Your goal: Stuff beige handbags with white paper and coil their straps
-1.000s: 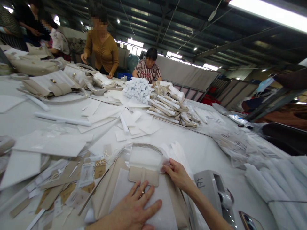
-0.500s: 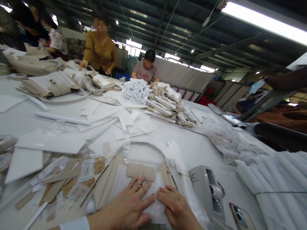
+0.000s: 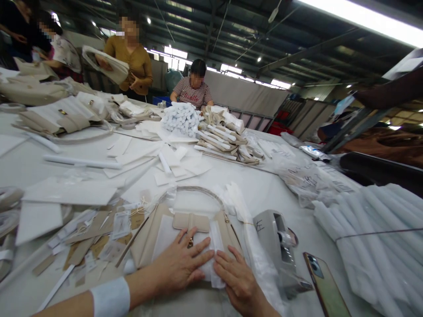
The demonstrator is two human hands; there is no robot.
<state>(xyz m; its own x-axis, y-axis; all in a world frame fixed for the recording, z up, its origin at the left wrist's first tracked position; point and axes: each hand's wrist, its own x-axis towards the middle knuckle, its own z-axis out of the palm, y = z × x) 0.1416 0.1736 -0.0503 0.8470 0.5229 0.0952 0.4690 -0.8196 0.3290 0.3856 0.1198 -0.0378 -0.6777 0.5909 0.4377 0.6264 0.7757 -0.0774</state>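
A beige handbag (image 3: 150, 235) lies flat on the white table (image 3: 271, 198) right in front of me, its wrapped handle (image 3: 198, 190) arching away. A white foam sheet (image 3: 214, 240) covers its front below the flap (image 3: 191, 221). My left hand (image 3: 180, 266) lies flat on the sheet, fingers spread, a ring on one finger. My right hand (image 3: 236, 281) presses flat beside it on the sheet's right edge.
A grey tape dispenser (image 3: 277, 246) and a phone (image 3: 325, 286) lie to the right, then bundled white rolls (image 3: 370, 237). Paper tags (image 3: 95, 237) and white sheets (image 3: 69, 193) litter the left. Other people (image 3: 193, 86) work at the far side among bags (image 3: 59, 116).
My right hand left the bag's handle and came down flat onto the foam sheet beside my left hand. The person in the mustard top has picked up a bag.
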